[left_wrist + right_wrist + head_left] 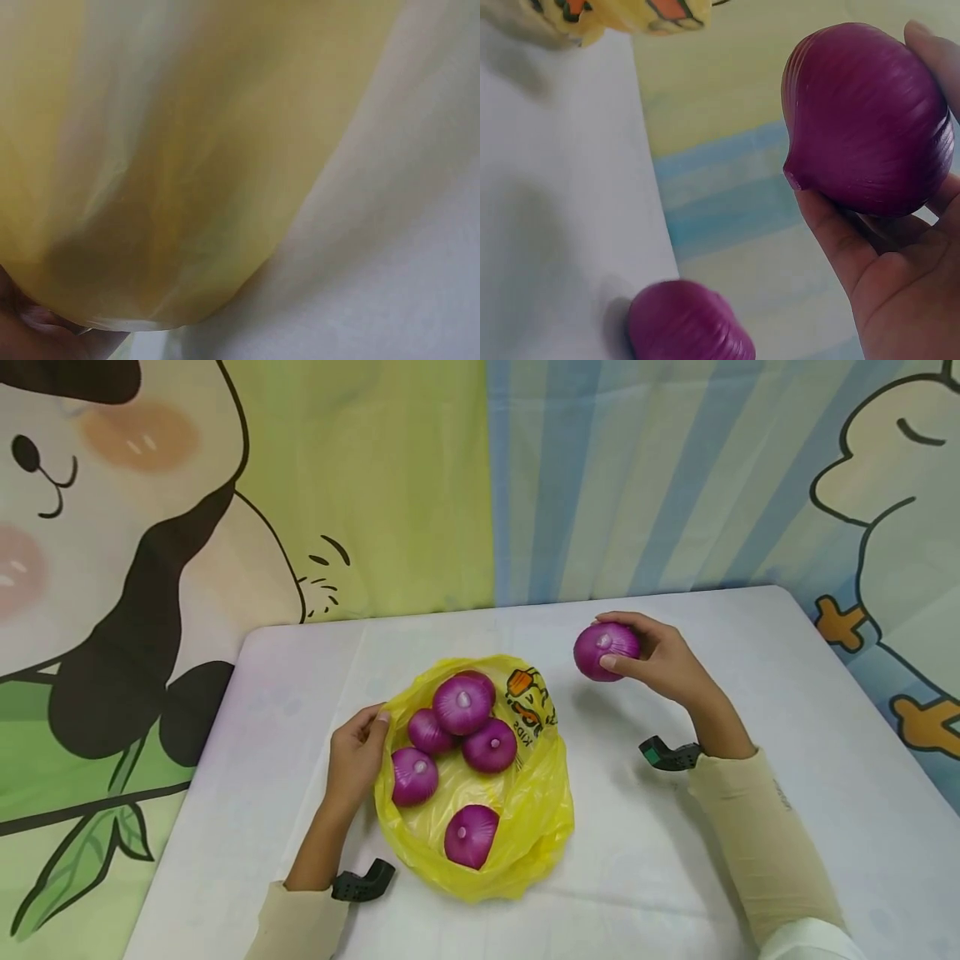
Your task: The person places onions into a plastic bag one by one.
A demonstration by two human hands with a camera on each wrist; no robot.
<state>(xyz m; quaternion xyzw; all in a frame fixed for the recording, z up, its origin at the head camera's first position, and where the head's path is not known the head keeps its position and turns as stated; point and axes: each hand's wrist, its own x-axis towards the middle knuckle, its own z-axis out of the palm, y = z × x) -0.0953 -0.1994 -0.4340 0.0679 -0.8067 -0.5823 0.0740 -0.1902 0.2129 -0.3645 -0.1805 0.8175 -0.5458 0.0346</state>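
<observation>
Cradling one round purple onion [606, 651] in the right hand [663, 662], fingers curled round it above the white bench [750, 827], left hand [358, 758] apparently pinching the crinkled yellow plastic bag [536, 810]: keep rim open, lower gently.

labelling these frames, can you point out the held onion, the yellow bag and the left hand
held onion [604, 651], head view, middle of its purple skin
yellow bag [542, 793], head view, bare right wall
left hand [357, 758], head view, back of the hand

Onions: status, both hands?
Right hand holds one onion above the table. Left hand grips bag rim. Five onions bagged. Nothing blocking.
</observation>
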